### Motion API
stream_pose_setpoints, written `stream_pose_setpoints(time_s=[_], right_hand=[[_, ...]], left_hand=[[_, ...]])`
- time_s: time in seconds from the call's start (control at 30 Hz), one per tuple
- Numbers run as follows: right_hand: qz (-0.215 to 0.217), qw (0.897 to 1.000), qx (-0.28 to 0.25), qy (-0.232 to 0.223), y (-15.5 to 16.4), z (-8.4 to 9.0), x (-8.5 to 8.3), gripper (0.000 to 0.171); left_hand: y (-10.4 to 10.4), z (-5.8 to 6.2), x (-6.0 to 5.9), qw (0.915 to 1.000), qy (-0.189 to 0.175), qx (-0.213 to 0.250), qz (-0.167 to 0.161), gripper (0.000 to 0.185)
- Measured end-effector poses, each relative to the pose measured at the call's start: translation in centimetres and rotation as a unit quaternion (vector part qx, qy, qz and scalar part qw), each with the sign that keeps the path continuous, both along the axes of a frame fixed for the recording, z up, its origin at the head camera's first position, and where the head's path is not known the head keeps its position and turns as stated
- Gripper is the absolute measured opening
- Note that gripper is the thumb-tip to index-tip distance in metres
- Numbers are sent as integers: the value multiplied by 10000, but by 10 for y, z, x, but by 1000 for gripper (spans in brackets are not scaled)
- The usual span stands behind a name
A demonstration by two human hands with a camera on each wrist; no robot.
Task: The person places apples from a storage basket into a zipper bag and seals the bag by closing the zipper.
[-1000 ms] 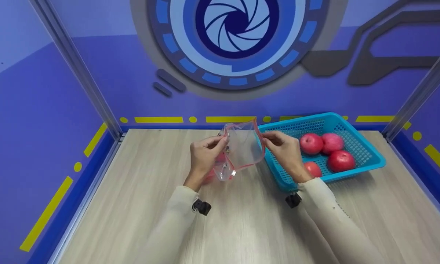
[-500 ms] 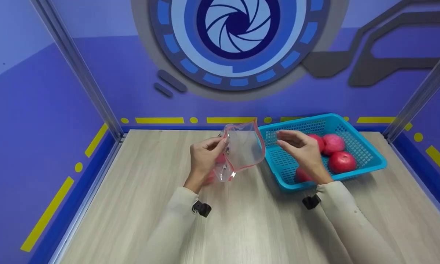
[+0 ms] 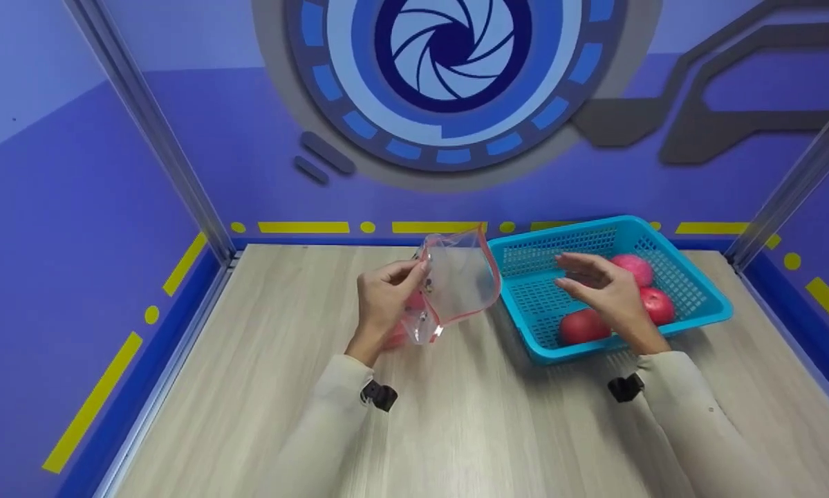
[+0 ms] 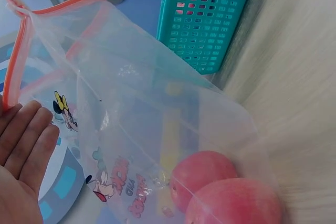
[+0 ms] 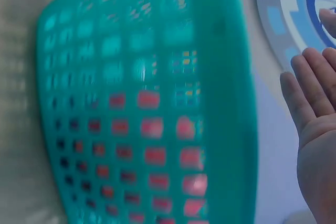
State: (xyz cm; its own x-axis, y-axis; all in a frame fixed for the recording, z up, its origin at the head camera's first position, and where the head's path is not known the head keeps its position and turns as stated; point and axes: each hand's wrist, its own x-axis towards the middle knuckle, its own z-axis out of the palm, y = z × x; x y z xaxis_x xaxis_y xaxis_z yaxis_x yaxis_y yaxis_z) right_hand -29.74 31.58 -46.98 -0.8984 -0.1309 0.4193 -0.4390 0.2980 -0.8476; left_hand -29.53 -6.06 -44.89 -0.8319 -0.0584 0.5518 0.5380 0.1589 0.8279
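Observation:
My left hand [image 3: 386,294] pinches the red-rimmed edge of a clear zip bag [image 3: 455,280] and holds it upright above the wooden table [image 3: 262,387]. The left wrist view shows two red apples [image 4: 226,187] at the bottom of the bag [image 4: 131,108]. My right hand [image 3: 604,287] hovers empty, fingers spread and relaxed, over the blue mesh basket [image 3: 697,318], where three red apples show [image 3: 583,325], partly hidden by the hand. In the right wrist view the basket wall [image 5: 152,103] fills the frame and the fingers [image 5: 315,103] show at the right edge.
The basket stands at the back right of the table, close to the purple wall. Metal posts [image 3: 158,131] rise at both back corners. Bare tabletop stretches to the left and toward the front.
My right hand let go of the bag's rim and moved right, over the basket. The left hand and the bag stayed where they were.

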Motion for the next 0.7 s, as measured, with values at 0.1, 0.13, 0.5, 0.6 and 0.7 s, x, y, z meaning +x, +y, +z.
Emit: stream_pose_setpoints(time_s=[0.1,0.13,0.5,0.6,0.7], right_hand=[[-33,9997,144,-181,11,-2,2,50],[-63,9995,204,-218,15,-3,2,50],[-337,9938,770,-734,37,-4,5,57],[-322,9901,965,-968,41,-5,4,63],[-284,9861,1136,-1179,45,-6,3,70]], left_hand=[[-2,-1,2,10000,-60,28,3,11],[-2,-1,2,10000,-78,42,2,11],[0,2,1,10000,-16,25,-63,13],[-1,2,0,10000,-7,30,-41,12],[-3,2,1,10000,-62,20,-26,12]])
